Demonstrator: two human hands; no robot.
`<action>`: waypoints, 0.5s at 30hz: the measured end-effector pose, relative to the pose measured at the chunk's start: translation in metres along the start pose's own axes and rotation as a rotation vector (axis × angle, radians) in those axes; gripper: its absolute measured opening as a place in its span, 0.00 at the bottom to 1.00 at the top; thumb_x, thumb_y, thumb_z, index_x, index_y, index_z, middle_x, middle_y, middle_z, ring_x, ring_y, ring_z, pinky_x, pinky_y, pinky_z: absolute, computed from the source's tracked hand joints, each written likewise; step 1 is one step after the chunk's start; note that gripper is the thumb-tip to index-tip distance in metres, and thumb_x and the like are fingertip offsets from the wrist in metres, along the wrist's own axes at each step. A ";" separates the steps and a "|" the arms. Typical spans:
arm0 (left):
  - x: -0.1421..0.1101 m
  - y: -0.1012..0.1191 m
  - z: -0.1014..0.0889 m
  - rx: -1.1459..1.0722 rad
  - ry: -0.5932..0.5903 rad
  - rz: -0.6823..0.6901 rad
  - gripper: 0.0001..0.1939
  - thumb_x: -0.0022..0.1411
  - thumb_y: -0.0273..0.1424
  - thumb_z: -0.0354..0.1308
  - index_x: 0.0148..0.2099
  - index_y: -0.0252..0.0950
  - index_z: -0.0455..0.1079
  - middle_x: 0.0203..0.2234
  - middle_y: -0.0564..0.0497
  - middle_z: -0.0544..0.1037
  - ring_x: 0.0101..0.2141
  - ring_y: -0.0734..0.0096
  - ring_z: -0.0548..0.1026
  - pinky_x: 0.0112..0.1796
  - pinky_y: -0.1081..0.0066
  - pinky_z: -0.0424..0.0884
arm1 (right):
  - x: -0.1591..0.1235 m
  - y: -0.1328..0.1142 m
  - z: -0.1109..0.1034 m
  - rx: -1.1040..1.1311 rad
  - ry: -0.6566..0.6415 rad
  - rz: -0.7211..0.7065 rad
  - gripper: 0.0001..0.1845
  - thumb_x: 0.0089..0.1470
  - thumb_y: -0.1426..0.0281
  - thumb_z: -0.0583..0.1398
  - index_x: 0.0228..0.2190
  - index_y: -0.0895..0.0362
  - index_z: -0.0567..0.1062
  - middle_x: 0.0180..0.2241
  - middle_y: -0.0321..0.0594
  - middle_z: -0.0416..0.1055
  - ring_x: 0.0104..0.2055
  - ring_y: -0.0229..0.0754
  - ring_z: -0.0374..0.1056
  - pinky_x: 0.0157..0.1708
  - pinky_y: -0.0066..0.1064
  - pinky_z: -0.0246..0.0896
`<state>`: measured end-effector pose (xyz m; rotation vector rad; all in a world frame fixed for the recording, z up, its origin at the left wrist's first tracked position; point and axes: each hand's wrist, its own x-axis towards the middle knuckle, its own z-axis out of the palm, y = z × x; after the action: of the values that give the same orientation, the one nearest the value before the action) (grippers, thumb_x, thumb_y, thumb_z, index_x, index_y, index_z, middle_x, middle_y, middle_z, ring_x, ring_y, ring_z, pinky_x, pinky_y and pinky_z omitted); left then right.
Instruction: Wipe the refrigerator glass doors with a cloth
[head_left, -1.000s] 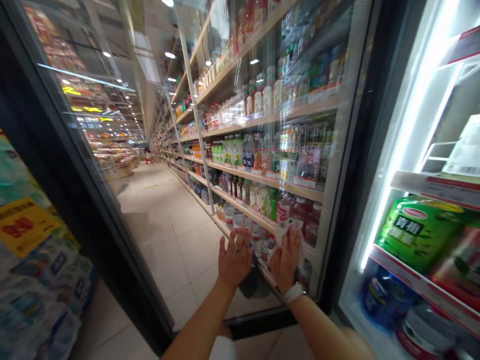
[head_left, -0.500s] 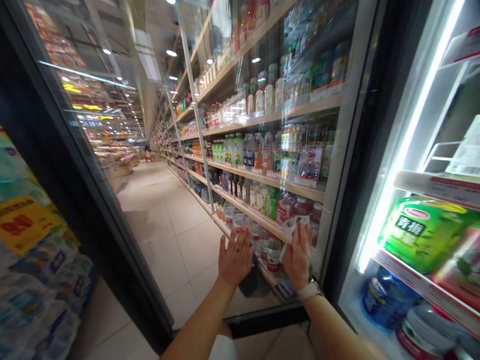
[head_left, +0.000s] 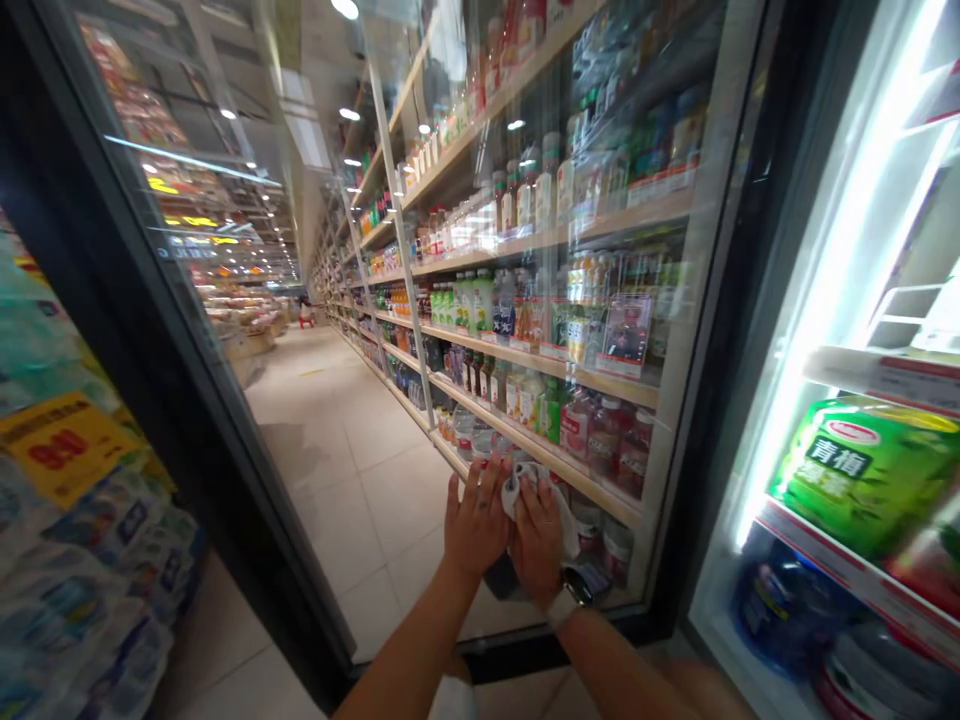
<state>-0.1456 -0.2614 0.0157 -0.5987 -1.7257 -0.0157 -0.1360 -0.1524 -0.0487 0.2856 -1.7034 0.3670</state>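
Note:
My left hand lies flat against the glass door, fingers stretched upward, with a ring on one finger. Right beside it, my right hand presses a crumpled white cloth to the same pane, low on the door. Part of the cloth is hidden beneath the fingers. A watch with a pale strap is on my right wrist. The two hands are touching or nearly so; I cannot tell which.
A black door frame borders the pane. Shelves of bottled drinks show in the glass. On the right is a lit cooler with a green package; on the left, wrapped packs below a yellow price sign.
My right hand moved right with the cloth, then back left and slightly down to beside my left hand. My left hand stays nearly in place. The view has shifted slightly.

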 end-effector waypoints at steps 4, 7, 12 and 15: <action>0.000 0.000 0.000 -0.004 -0.013 -0.002 0.33 0.65 0.32 0.47 0.71 0.36 0.46 0.64 0.46 0.63 0.69 0.67 0.45 0.68 0.57 0.37 | 0.007 0.010 -0.008 -0.026 -0.039 -0.064 0.31 0.59 0.81 0.50 0.62 0.55 0.63 0.60 0.45 0.67 0.67 0.44 0.54 0.65 0.43 0.53; 0.002 0.000 -0.001 -0.004 -0.007 -0.010 0.33 0.66 0.33 0.49 0.71 0.36 0.46 0.63 0.46 0.64 0.69 0.67 0.46 0.68 0.58 0.37 | 0.017 0.033 -0.023 -0.045 -0.076 -0.088 0.34 0.59 0.81 0.49 0.65 0.54 0.57 0.62 0.44 0.64 0.69 0.43 0.50 0.67 0.42 0.49; 0.005 0.001 -0.003 -0.019 0.010 -0.018 0.33 0.67 0.35 0.51 0.71 0.36 0.47 0.61 0.45 0.67 0.69 0.68 0.44 0.68 0.57 0.38 | 0.029 0.086 -0.050 -0.118 0.064 0.209 0.34 0.62 0.77 0.47 0.68 0.58 0.47 0.69 0.52 0.48 0.72 0.53 0.39 0.66 0.61 0.42; 0.005 0.001 -0.002 -0.012 0.012 -0.017 0.33 0.67 0.35 0.51 0.70 0.36 0.47 0.61 0.44 0.66 0.69 0.67 0.45 0.68 0.58 0.38 | 0.034 0.105 -0.056 -0.138 0.178 0.374 0.32 0.64 0.74 0.46 0.68 0.64 0.48 0.69 0.59 0.41 0.72 0.58 0.36 0.65 0.66 0.37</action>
<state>-0.1436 -0.2594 0.0200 -0.5917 -1.7201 -0.0423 -0.1313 -0.0331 -0.0154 -0.1666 -1.5944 0.5299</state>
